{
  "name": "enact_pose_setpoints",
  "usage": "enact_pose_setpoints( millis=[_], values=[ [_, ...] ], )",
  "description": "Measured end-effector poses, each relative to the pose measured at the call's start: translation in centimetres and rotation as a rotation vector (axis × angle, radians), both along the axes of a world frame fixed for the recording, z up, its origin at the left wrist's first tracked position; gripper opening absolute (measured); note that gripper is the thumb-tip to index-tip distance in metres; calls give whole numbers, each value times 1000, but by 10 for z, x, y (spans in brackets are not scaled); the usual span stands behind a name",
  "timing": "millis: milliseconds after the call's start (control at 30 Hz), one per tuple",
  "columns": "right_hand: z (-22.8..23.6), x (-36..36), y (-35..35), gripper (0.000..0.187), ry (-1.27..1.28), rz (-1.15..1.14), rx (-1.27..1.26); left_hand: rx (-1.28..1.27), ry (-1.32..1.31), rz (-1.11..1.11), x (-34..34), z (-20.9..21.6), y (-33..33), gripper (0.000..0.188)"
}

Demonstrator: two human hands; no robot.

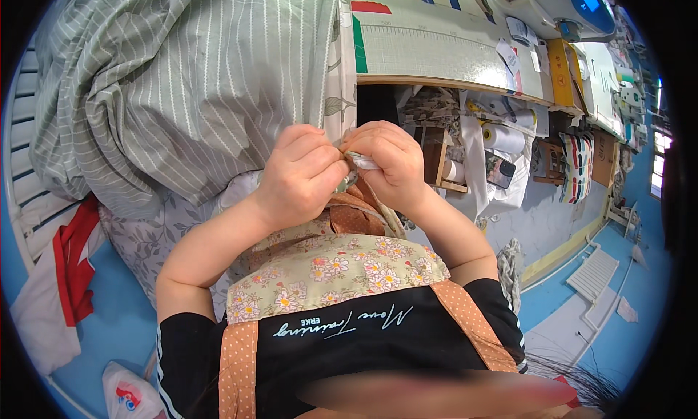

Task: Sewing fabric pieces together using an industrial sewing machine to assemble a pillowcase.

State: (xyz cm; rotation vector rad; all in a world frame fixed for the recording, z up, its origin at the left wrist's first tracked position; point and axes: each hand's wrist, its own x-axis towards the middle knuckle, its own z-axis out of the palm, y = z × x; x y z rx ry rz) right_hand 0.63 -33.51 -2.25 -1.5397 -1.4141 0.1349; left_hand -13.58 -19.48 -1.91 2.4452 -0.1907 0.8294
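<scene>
A large grey-green cloth with white stripes (pixel 211 77) lies heaped in front of me and to the left. Along its right edge runs a pale strip with a leaf print, and more pale leaf-print fabric (pixel 163 233) hangs below it. My left hand (pixel 302 175) is closed in a pinch at the near end of that edge. Close beside it, my right hand (pixel 392 161) pinches a small folded bit of the pale fabric (pixel 362 161), which pokes out between thumb and fingers. What exactly lies between the left fingertips is hidden. Both hands are just above my flowered apron (pixel 342 270).
To the right stands a sewing table (pixel 436 62) with a measuring scale and a sewing machine (pixel 589 12). A yellow box (pixel 563 73) sits on it. Below are thread spools (pixel 505 137) and a phone (pixel 500 169). A white slatted rack (pixel 25 153) and red-white cloth (pixel 73 266) are left.
</scene>
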Motion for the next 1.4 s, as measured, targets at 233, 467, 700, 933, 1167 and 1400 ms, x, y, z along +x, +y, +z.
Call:
enact_pose_setpoints(
  millis=[233, 467, 700, 933, 1167, 1400],
  values=[
    [-5, 0, -2, 23, 6, 10, -9, -13, 5, 8, 0, -2, 0, 14],
    [-6, 5, -6, 27, -61, 61, 4, -72, 7, 38, -2, -6, 0, 17],
    [-7, 3, -7, 30, -83, 91, 20, -118, -4, 61, -3, -4, -2, 21],
    [-16, -2, -3, 25, -156, -5, 145, -156, 8, 72, -6, 1, -2, 24],
    [-1, -2, -1, 23, -208, -2, 159, -49, 13, 8, -7, 17, 15, 29],
    [5, -4, -1, 22, -214, -22, 138, 311, 210, 14, 14, 51, 50, 48]
  ],
)
